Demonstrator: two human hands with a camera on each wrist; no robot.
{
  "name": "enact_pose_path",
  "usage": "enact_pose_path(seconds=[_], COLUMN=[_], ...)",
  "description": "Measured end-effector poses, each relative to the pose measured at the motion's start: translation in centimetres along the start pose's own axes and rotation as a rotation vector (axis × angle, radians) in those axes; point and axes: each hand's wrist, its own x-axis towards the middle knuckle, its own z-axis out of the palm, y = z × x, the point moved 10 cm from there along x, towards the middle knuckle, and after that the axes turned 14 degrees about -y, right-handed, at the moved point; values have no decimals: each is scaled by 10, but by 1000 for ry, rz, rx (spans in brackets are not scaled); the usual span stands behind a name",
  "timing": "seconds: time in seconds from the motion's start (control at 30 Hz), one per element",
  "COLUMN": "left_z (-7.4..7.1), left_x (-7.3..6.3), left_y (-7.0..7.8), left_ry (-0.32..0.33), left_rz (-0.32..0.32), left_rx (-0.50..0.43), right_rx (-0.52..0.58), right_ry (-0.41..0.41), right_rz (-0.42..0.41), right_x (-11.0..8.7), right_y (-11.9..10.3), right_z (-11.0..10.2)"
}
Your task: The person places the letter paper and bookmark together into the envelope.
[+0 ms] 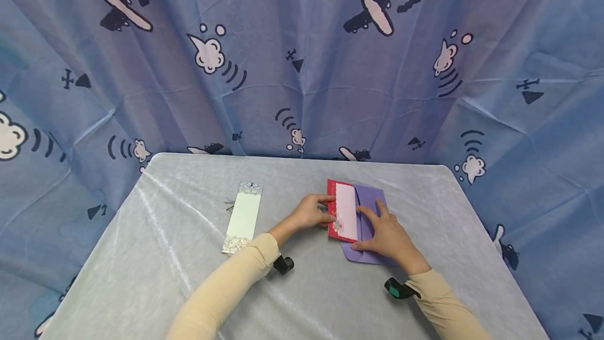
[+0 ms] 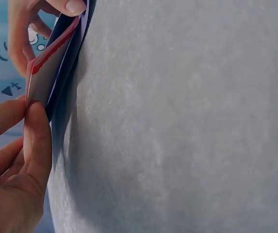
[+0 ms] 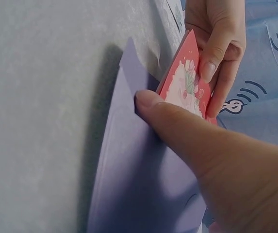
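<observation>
A red card [image 1: 346, 206] with a white scalloped panel and flower print lies partly over the left side of a purple envelope [image 1: 370, 257]. My left hand [image 1: 310, 211] pinches the card's left edge between thumb and fingers. On the envelope, my right hand [image 1: 389, 235] holds the edge of its opening, thumb near and fingers far, close to the card's right edge. The thumb [image 3: 151, 99] bends over that edge in the right wrist view. From the left wrist side, the card [image 2: 49, 60] stands slightly parted at its fold, beside the envelope.
A pale green card [image 1: 245, 209] with patterned ends and a tassel lies left on the grey cloth-covered table [image 1: 155, 256]. A blue curtain [image 1: 264, 93] printed with planes hangs behind. Black wrist cameras sit under both sleeves.
</observation>
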Motion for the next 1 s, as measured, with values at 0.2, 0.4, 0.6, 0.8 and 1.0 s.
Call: enact_pose_path(seconds=[0.2, 0.4, 0.6, 0.8, 1.0], left_z=[1, 4, 8, 12, 15], left_x=[2, 4, 7, 11, 13], left_y=[0, 2, 3, 4, 5], left_ry=[12, 11, 10, 13, 15], left_rz=[4, 8, 19, 13, 10], left_rx=[12, -6, 7, 44, 48], right_rx=[-7, -1, -6, -6, -6], right_ry=[11, 19, 24, 28, 36], right_rz=[-4, -8, -12, -11, -18], right_x=[0, -1, -1, -2, -3], right_y=[0, -1, -1, 0, -1], right_z=[0, 0, 0, 0, -1])
